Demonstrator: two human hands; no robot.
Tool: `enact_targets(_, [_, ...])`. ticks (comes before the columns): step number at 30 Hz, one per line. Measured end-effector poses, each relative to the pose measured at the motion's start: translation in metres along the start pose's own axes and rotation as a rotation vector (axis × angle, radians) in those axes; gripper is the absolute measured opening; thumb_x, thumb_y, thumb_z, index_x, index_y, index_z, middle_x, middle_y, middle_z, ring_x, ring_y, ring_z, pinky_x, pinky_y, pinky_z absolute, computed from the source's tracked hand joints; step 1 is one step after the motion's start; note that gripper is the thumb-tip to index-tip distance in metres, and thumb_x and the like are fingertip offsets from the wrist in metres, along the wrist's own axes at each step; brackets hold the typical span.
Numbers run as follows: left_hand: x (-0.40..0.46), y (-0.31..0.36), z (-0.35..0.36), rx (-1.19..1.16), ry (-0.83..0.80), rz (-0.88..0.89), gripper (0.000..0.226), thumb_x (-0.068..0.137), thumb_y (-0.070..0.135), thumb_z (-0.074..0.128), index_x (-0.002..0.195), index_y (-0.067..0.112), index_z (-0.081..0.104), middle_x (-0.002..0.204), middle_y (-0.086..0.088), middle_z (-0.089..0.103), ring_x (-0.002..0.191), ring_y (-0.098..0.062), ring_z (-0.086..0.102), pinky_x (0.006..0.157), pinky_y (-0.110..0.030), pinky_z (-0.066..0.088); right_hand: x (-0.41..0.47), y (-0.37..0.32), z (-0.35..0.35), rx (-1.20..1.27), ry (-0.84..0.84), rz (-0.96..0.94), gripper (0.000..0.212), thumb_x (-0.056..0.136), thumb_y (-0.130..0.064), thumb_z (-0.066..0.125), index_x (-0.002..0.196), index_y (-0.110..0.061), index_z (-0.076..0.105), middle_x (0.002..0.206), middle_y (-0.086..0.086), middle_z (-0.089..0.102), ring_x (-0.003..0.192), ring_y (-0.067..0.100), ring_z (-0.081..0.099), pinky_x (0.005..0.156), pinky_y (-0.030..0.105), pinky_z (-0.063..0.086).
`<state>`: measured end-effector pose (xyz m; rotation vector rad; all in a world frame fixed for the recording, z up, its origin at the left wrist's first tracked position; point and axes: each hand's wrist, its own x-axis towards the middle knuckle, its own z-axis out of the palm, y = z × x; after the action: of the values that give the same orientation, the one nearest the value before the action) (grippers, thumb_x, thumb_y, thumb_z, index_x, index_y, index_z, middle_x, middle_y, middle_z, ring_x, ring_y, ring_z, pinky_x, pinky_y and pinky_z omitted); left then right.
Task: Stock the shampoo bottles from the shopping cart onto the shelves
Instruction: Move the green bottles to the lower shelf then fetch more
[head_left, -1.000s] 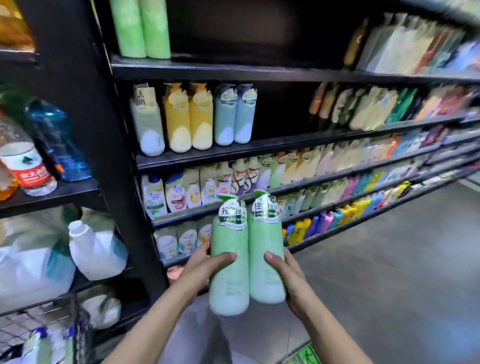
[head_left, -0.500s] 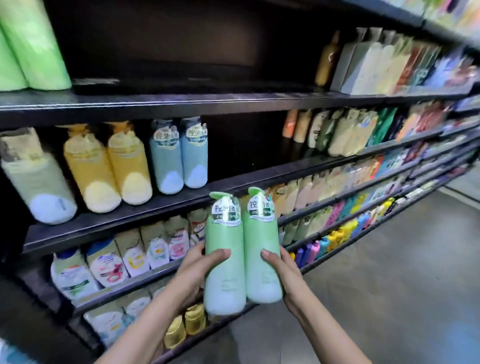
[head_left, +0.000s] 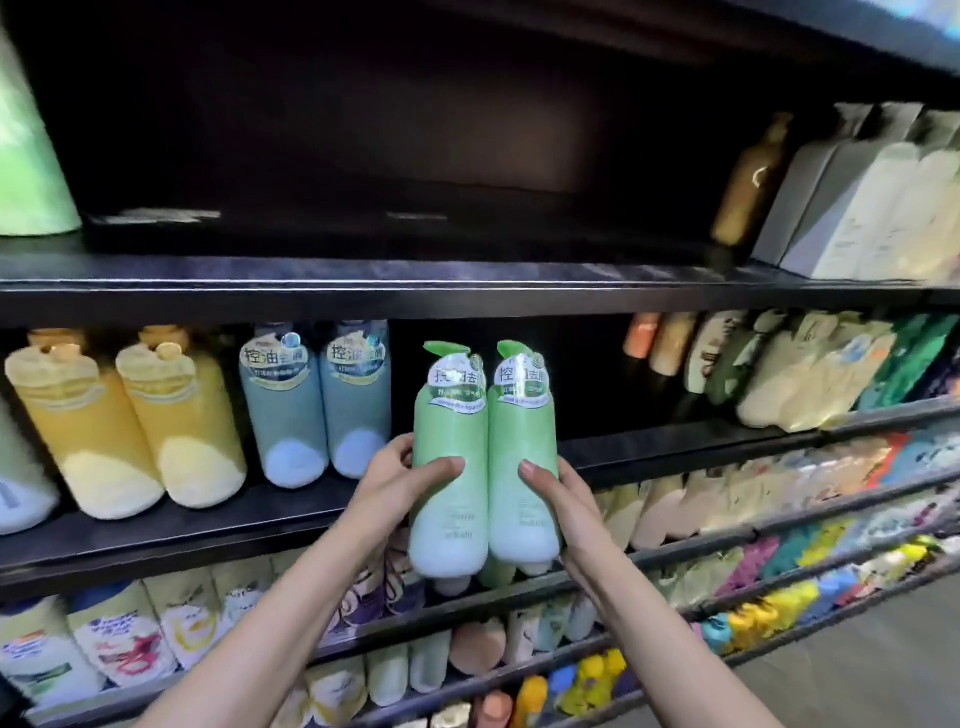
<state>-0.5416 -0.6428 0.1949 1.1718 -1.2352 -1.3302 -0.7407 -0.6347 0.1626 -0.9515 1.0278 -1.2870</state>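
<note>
Two tall green plastic shampoo bottles (head_left: 485, 457) are held upright, side by side, before the dark middle shelf's (head_left: 675, 441) gap; the left hand (head_left: 400, 480) and right hand (head_left: 558, 499) clasp their mid-bodies; smooth, probably full and heavy, likely slippery; a low grip suits

Two green shampoo bottles (head_left: 485, 467), upright, side by side and touching, held between the hands in front of the middle shelf (head_left: 675, 447). Left hand (head_left: 400, 483): thumb across the left bottle's front, fingers behind. Right hand (head_left: 563, 499): thumb on the right bottle's front. Left of the hands, on that shelf: two blue bottles (head_left: 317, 405), then two yellow bottles (head_left: 130, 421). Above the hands: dark upper shelf (head_left: 415, 291). Below: rows of smaller bottles, blurred.
</note>
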Motion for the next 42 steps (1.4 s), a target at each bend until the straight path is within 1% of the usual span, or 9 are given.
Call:
enact_targets(8, [0.076, 0.022, 0.032, 0.189, 0.193, 0.158, 0.026, 0.075, 0.007, 0.077, 0.088, 0.021, 0.060, 0.081, 0.008, 0.069, 0.060, 0.006, 0.065, 0.052, -0.009, 0.047, 0.099, -0.034, -0.032, -0.038, -0.135, -0.050, 0.058, 0.067, -0.017, 0.074, 0.120, -0.005, 0.052, 0.114, 0.019, 0.068, 0.099, 0.031, 0.068, 0.077, 0.039, 0.058])
enact_targets(16, [0.102, 0.002, 0.039, 0.162, 0.275, 0.196, 0.063, 0.057, 0.014, 0.082, 0.109, 0.029, 0.051, 0.103, 0.008, 0.068, 0.083, 0.004, 0.067, 0.067, -0.013, 0.052, 0.150, -0.023, -0.052, -0.154, -0.245, -0.075, 0.094, 0.045, -0.019, 0.087, 0.128, -0.017, 0.042, 0.116, 0.014, 0.067, 0.106, 0.027, 0.066, 0.091, 0.045, 0.053])
enact_targets(25, [0.115, -0.011, 0.034, 0.208, 0.249, 0.181, 0.072, 0.074, -0.004, 0.074, 0.129, 0.027, 0.041, 0.116, 0.017, 0.060, 0.097, 0.015, 0.059, 0.080, -0.006, 0.047, 0.170, -0.015, -0.064, -0.232, -0.392, -0.073, 0.085, 0.061, -0.005, 0.078, 0.134, -0.022, 0.038, 0.121, 0.003, 0.066, 0.112, 0.019, 0.063, 0.095, 0.035, 0.050])
enact_targets(28, [0.115, -0.010, 0.031, 0.210, 0.216, 0.161, 0.081, 0.069, 0.010, 0.078, 0.137, 0.028, 0.038, 0.125, 0.015, 0.059, 0.111, 0.008, 0.056, 0.091, -0.011, 0.044, 0.172, -0.019, -0.068, -0.375, -0.414, -0.080, 0.077, 0.067, -0.017, 0.075, 0.133, -0.027, 0.037, 0.125, 0.003, 0.063, 0.112, 0.014, 0.062, 0.099, 0.034, 0.049])
enact_targets(31, [0.112, -0.021, 0.042, 0.233, 0.267, 0.181, 0.085, 0.066, 0.012, 0.079, 0.135, 0.029, 0.033, 0.119, 0.018, 0.057, 0.104, 0.014, 0.056, 0.085, -0.005, 0.043, 0.167, -0.017, -0.071, -0.571, -0.398, -0.104, 0.081, 0.069, -0.025, 0.081, 0.135, -0.023, 0.035, 0.118, -0.007, 0.063, 0.103, -0.001, 0.062, 0.094, 0.022, 0.049])
enact_targets(33, [0.109, -0.039, 0.054, 0.315, 0.400, 0.190, 0.089, 0.060, 0.019, 0.085, 0.132, 0.025, 0.033, 0.120, 0.009, 0.055, 0.109, 0.006, 0.055, 0.091, -0.011, 0.043, 0.158, -0.010, -0.072, -0.663, -0.324, -0.131, 0.094, 0.063, -0.030, 0.087, 0.138, -0.018, 0.031, 0.122, -0.008, 0.056, 0.108, 0.000, 0.057, 0.092, 0.016, 0.045])
enact_targets(35, [0.109, -0.056, 0.063, 0.431, 0.557, 0.193, 0.092, 0.056, 0.027, 0.088, 0.132, 0.017, 0.036, 0.125, -0.003, 0.049, 0.119, -0.013, 0.048, 0.102, -0.029, 0.041, 0.153, 0.001, -0.072, -0.725, -0.235, -0.170, 0.104, 0.054, -0.045, 0.086, 0.137, -0.018, 0.031, 0.131, -0.002, 0.050, 0.119, 0.011, 0.053, 0.101, 0.030, 0.045])
enact_targets(38, [0.112, -0.068, 0.069, 0.466, 0.717, 0.196, 0.081, 0.059, 0.027, 0.088, 0.124, 0.011, 0.044, 0.121, -0.009, 0.053, 0.115, -0.024, 0.052, 0.099, -0.043, 0.044, 0.157, 0.011, -0.067, -0.772, -0.159, -0.172, 0.099, 0.049, -0.059, 0.080, 0.127, -0.015, 0.040, 0.122, 0.003, 0.057, 0.112, 0.019, 0.059, 0.095, 0.042, 0.051])
enact_targets(42, [0.118, -0.068, 0.067, 0.449, 0.741, 0.214, 0.074, 0.064, 0.024, 0.085, 0.127, 0.012, 0.047, 0.118, -0.008, 0.061, 0.109, -0.024, 0.057, 0.095, -0.041, 0.047, 0.164, 0.005, -0.058, -0.811, -0.133, -0.244, 0.069, 0.062, -0.035, 0.085, 0.116, -0.011, 0.050, 0.107, 0.005, 0.067, 0.099, 0.021, 0.064, 0.086, 0.037, 0.052])
